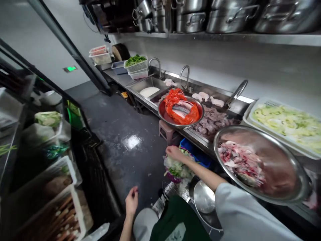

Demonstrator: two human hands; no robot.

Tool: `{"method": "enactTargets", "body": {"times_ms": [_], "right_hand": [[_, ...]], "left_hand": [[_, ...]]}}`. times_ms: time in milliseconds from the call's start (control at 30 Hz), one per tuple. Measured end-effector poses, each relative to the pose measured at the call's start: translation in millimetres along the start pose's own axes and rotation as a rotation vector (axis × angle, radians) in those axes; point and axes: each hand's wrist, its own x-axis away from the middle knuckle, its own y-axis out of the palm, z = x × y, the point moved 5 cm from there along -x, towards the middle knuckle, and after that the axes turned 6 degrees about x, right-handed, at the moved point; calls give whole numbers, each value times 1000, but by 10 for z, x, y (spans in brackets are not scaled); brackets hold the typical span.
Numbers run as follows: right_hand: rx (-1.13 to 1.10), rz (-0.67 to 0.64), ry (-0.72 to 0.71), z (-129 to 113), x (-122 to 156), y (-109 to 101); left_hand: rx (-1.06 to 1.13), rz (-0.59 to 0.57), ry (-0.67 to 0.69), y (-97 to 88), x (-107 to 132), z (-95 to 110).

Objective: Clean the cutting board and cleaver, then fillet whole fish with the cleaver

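Note:
My right hand (pixel 175 153) reaches down with closed fingers at the upper left of a clear plastic bag of vegetable scraps (pixel 179 165) and appears to grip it. Green and purple leaves show through the bag. Low over the grey floor is my left hand (pixel 131 200), its fingers curled in, no held thing visible. Above the right hand, a metal bowl (pixel 160 115) at the sink edge contains fish (pixel 182 110) in a red plastic bag (pixel 173 97). A larger steel bowl (pixel 283 167) with cut fish pieces (pixel 240 162) stands to the right of my right arm.
Sinks with taps (pixel 185 72) line the wall; one is full of greyish meat pieces (pixel 210 120). A tray of sliced cabbage (pixel 288 124) is at right. Below are a stool (pixel 167 131), a blue basket (pixel 198 157) and a metal basin (pixel 204 197). Vegetable crates (pixel 75 204) stand left.

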Motion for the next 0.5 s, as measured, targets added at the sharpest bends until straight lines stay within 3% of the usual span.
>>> {"method": "enactTargets", "body": {"times_ms": [100, 200, 333, 433, 500], "right_hand": [[32, 86, 200, 176, -678, -455], [31, 93, 335, 373, -1203, -855], [24, -4, 398, 492, -1698, -999], [6, -108, 360, 580, -2057, -1065], [18, -43, 377, 740, -2332, -1278]], "left_hand": [[54, -87, 50, -23, -696, 408], [44, -179, 104, 17, -1138, 667], [-1, -267, 178, -11, -1640, 780], [-20, -276, 144, -95, -2109, 791], [-54, -284, 95, -118, -2484, 852]]}}
